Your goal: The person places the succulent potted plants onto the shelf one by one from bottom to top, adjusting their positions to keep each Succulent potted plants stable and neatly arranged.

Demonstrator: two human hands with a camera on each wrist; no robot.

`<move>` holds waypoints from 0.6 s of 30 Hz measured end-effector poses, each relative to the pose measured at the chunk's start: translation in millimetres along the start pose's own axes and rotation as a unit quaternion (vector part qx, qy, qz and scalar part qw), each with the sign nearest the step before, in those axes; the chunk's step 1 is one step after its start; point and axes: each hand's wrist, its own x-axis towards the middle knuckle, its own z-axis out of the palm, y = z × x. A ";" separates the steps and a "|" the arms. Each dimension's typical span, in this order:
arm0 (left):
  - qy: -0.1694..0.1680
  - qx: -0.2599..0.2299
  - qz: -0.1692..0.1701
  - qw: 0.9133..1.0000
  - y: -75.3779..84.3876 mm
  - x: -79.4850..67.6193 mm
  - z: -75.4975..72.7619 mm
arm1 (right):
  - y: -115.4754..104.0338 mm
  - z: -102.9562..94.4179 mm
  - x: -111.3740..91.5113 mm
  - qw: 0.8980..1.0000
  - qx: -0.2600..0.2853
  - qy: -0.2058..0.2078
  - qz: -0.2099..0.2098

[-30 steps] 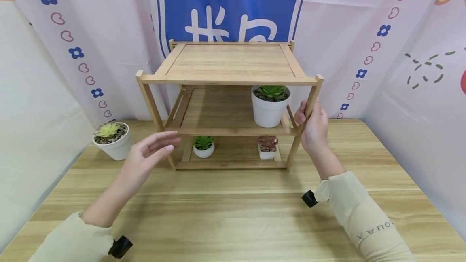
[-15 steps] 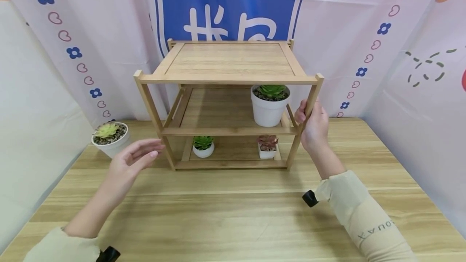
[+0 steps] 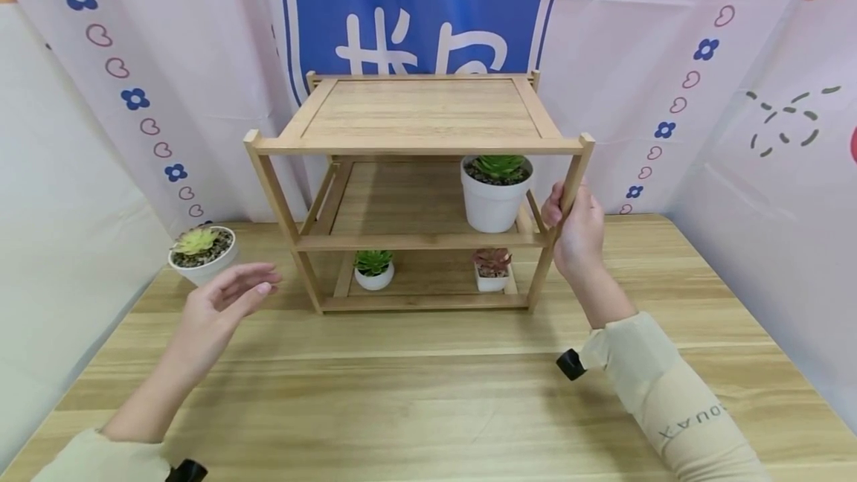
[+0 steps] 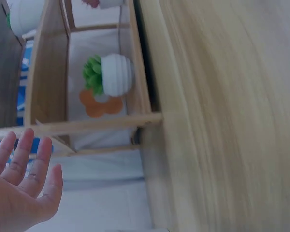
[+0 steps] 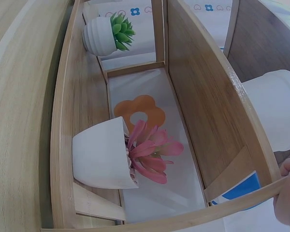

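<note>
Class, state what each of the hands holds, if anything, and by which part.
Right hand: the wooden shelf, by its front right post. Left hand: nothing.

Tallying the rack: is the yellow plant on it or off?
Off. The head view shows the yellow plant on the table, left of the rack.

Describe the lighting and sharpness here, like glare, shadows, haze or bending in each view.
Head view: mostly even light, shade on the middle shelf under the top board, faint shadows on the table; left wrist view: hazy and a little soft, left hand included; right wrist view: small glare on the middle shelf's front rail, which looks bowed, probably lens distortion.
</note>
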 end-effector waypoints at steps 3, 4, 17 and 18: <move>0.004 0.026 -0.006 1.000 -7.1 -0.1 -5.6 | 0.4 0.0 0.0 1.000 0.001 0.000 -0.001; 0.006 0.033 -0.007 0.999 -9.5 -0.3 -7.5 | 0.5 0.0 0.1 1.000 0.001 -0.001 -0.001; 0.022 0.108 -0.022 0.994 -40.8 -0.7 -37.6 | 1.7 -0.2 -0.2 1.000 0.008 -0.003 -0.010; 0.026 0.113 -0.024 0.993 -42.8 -1.5 -39.4 | 1.7 -0.3 -0.2 1.000 0.007 -0.004 -0.010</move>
